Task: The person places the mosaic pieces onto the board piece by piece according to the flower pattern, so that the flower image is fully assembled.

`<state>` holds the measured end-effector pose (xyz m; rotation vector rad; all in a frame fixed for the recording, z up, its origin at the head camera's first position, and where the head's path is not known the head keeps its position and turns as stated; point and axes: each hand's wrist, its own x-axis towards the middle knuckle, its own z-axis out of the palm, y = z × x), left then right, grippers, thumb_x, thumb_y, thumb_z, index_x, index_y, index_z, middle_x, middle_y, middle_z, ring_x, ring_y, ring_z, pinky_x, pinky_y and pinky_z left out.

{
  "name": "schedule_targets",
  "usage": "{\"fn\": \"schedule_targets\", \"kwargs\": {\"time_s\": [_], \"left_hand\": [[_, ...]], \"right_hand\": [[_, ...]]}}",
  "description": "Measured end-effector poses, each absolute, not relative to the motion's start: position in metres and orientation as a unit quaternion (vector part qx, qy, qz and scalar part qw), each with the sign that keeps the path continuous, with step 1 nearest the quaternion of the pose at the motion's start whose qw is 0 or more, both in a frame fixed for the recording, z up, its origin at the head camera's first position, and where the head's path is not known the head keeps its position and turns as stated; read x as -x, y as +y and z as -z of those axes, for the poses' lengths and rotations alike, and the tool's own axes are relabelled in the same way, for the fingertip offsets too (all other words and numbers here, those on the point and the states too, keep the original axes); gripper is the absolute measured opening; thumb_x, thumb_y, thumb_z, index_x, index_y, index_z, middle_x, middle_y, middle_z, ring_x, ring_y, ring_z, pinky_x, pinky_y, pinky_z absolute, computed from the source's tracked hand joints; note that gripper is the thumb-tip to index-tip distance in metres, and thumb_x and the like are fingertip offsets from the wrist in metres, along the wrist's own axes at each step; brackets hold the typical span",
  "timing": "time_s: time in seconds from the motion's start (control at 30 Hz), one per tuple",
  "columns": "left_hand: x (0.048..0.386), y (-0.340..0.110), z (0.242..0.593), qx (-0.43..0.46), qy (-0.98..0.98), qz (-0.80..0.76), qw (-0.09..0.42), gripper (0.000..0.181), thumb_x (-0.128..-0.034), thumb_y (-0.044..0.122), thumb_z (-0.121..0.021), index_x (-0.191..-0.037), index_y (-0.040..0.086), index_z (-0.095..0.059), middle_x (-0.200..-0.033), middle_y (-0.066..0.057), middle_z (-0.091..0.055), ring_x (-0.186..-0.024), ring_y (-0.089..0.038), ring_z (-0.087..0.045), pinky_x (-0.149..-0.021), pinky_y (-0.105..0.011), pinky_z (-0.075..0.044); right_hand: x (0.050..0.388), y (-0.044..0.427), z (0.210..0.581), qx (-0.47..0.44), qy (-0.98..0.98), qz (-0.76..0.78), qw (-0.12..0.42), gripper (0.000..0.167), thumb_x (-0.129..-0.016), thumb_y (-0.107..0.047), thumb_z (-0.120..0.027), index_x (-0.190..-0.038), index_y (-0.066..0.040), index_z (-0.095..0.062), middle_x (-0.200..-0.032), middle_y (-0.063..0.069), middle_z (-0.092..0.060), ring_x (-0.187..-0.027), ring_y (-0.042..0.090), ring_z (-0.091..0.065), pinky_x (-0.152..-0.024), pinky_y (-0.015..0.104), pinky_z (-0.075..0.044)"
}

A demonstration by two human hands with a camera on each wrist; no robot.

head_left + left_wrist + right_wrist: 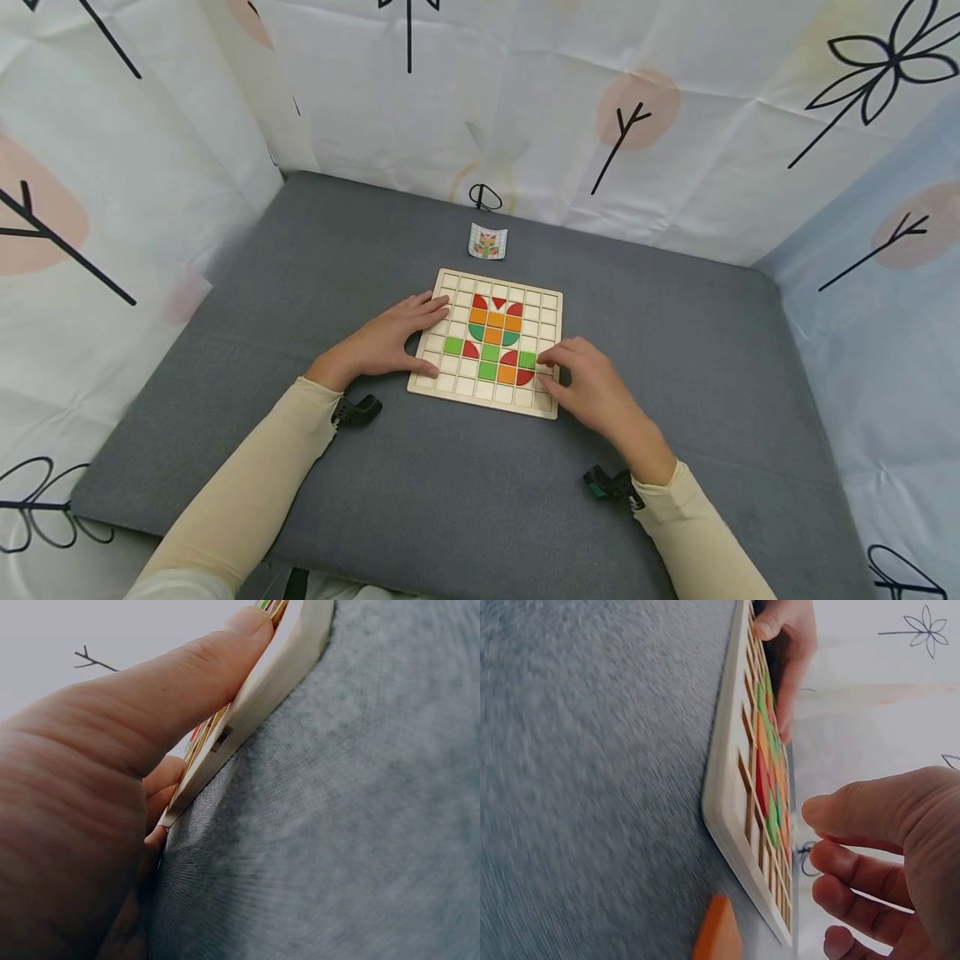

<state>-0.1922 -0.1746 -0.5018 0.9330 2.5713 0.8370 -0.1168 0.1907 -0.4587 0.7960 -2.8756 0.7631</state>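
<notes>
A square wooden board [429, 383] with a grid of cells lies on the grey surface. Red, orange and green pieces fill part of its middle, including a green square [527, 360] near the right side. My left hand [382, 333] rests at the board's left edge, thumb and fingers spread over the rim. My right hand [592, 387] hovers at the board's right side, its fingertips close to that green square. In the right wrist view its thumb and fingers are apart with nothing between them. An orange piece [718, 930] lies beside the board there; the head view does not show it.
A small card [487, 242] with a coloured grid pattern lies beyond the board. The grey padded table [450, 500] is bordered at the back and sides by white patterned cloth [525, 108]. Dark straps with small devices [615, 485] sit on both wrists.
</notes>
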Motion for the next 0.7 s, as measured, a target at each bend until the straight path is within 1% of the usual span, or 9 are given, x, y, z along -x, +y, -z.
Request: {"fn": "schedule_targets", "kwargs": {"time_s": [0.23,0.43,0.57,0.7], "left_hand": [[0.192,-0.176,0.503,-0.319,0.891,-0.291,0.138,0.113,-0.0877,0.057,-0.088,-0.173,0.012,-0.029,-0.181,-0.001,-0.017,-0.167,-0.030,-0.005,-0.131,-0.058,-0.013],[0.192,-0.176,0.504,-0.317,0.892,-0.291,0.138,0.113,-0.0877,0.058,-0.088,-0.173,0.012,-0.029,-0.181,-0.001,-0.017,-0.167,-0.030,-0.005,-0.130,-0.058,-0.014],[0.192,-0.176,0.504,-0.316,0.891,-0.294,0.138,0.113,-0.0876,0.058,-0.088,-0.173,0.013,-0.030,-0.181,-0.001,-0.017,-0.166,-0.031,-0.005,-0.130,-0.058,-0.014],[0.192,-0.176,0.504,-0.319,0.890,-0.296,0.137,0.112,-0.0876,0.058,-0.088,-0.173,0.013,-0.030,-0.181,-0.001,-0.018,-0.166,-0.032,-0.006,-0.130,-0.059,-0.014]], "right_hand": [[0.114,0.205,0.453,-0.242,-0.937,-0.252,0.030,0.023,-0.093,-0.005,-0.087,-0.114,-0.004,-0.080,-0.111,0.006,-0.072,-0.105,0.027,-0.065,-0.087,0.049,-0.057],[0.110,0.218,0.452,-0.223,-0.943,-0.247,0.026,0.024,-0.093,-0.006,-0.087,-0.116,-0.005,-0.080,-0.112,0.006,-0.073,-0.106,0.029,-0.065,-0.088,0.051,-0.056],[0.102,0.227,0.453,-0.214,-0.948,-0.234,0.024,0.027,-0.091,-0.008,-0.089,-0.117,-0.006,-0.081,-0.112,0.006,-0.073,-0.102,0.029,-0.063,-0.084,0.050,-0.054],[0.092,0.233,0.455,-0.201,-0.956,-0.213,0.011,0.030,-0.090,-0.016,-0.092,-0.116,-0.008,-0.081,-0.112,0.005,-0.072,-0.100,0.027,-0.061,-0.082,0.048,-0.053]]}}
